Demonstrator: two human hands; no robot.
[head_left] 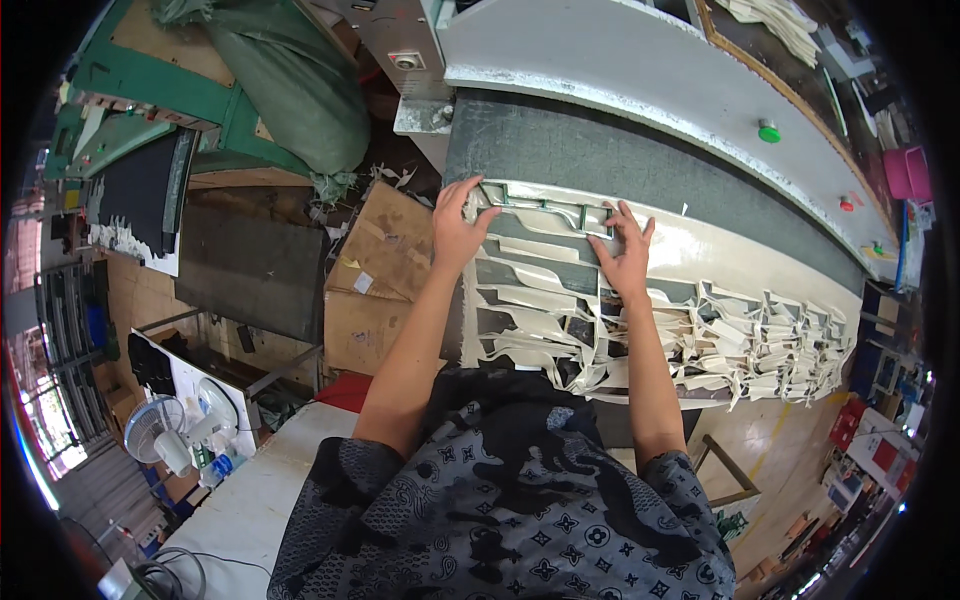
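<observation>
A long, narrow metal cutting die [548,207] with green cross-pieces lies at the far edge of a cream sheet of material [690,240]. My left hand [460,225] grips the die's left end, thumb on the near side and fingers on the far side. At the other end, my right hand [626,250] holds it between thumb and fingers. Nearer me, the sheet has several long cut-out openings, with dark grey bed [620,140] showing through. Curled, tangled cream strips [740,340] lie toward the right.
Beyond the bed runs a grey machine beam [640,70] with a green button [768,131] and a red button [846,204]. Cardboard boxes [375,240] stand to the left. Farther left are a green machine [130,60] and a white fan [165,430].
</observation>
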